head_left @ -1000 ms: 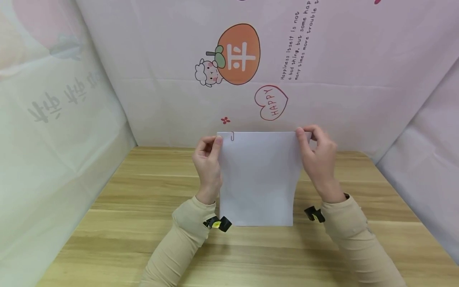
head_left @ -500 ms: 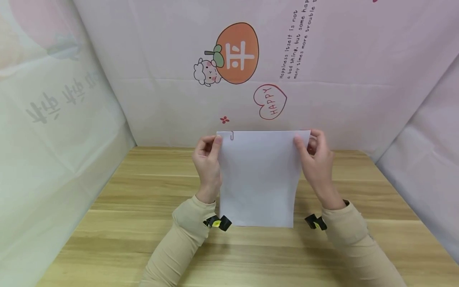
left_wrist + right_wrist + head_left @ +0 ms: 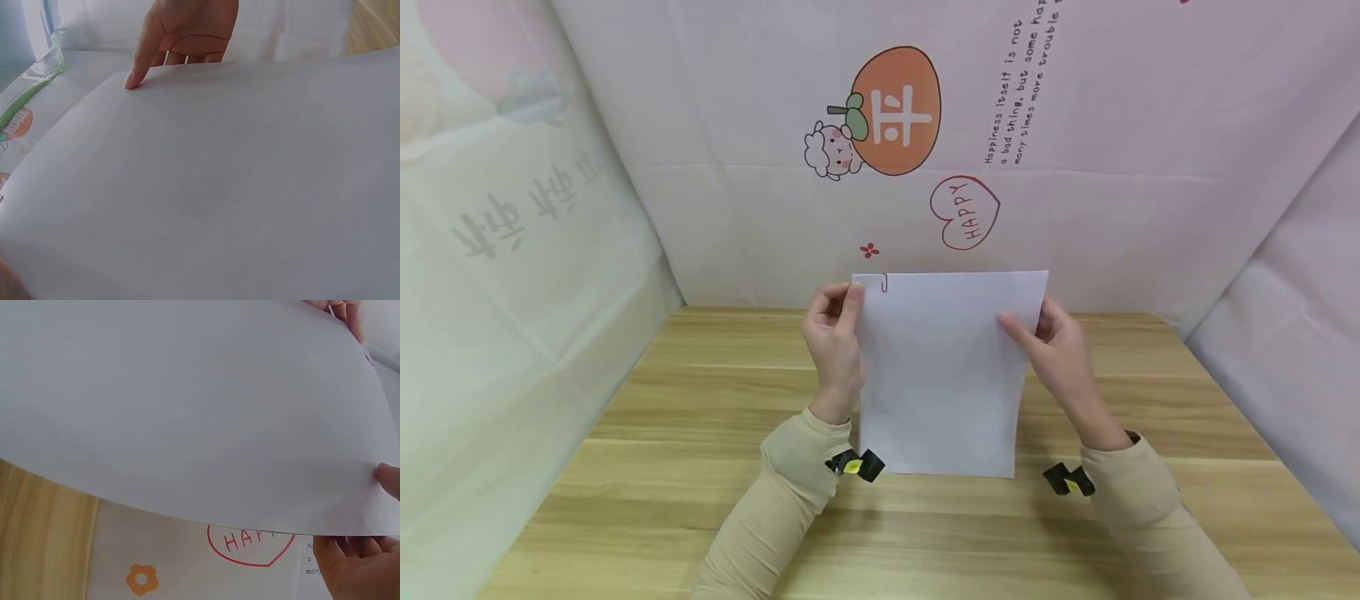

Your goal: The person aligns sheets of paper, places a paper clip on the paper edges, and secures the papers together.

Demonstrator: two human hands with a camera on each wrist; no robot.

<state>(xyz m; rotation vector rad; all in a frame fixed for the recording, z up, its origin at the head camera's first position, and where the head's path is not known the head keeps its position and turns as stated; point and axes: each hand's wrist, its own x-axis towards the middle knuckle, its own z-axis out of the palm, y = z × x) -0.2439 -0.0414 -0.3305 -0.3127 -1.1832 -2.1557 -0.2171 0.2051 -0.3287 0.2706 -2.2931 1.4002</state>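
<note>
White paper [image 3: 943, 375] is held up over the table, its broad face toward the head camera. A thin reddish paper clip [image 3: 884, 283] sits on its top edge near the upper left corner. My left hand [image 3: 837, 342] pinches that corner, thumb in front and fingers behind. On the opposite side my right hand [image 3: 1060, 350] pinches the right edge below the top corner, thumb on the front face. In the right wrist view, the right fingers [image 3: 359, 565] show behind the paper's edge. The left wrist view is mostly filled by the paper [image 3: 206, 175].
The wood-grain table [image 3: 700, 467] lies below. A pale cloth backdrop [image 3: 1120, 233] with printed pictures and lettering rises behind it, and plain-looking cloth sides [image 3: 1285, 308] stand left and right. Small black wrist cameras [image 3: 855, 465] sit at both cuffs.
My right hand has slid down the paper's right edge, from the top corner to lower on the side. The left hand and the clip have stayed nearly still.
</note>
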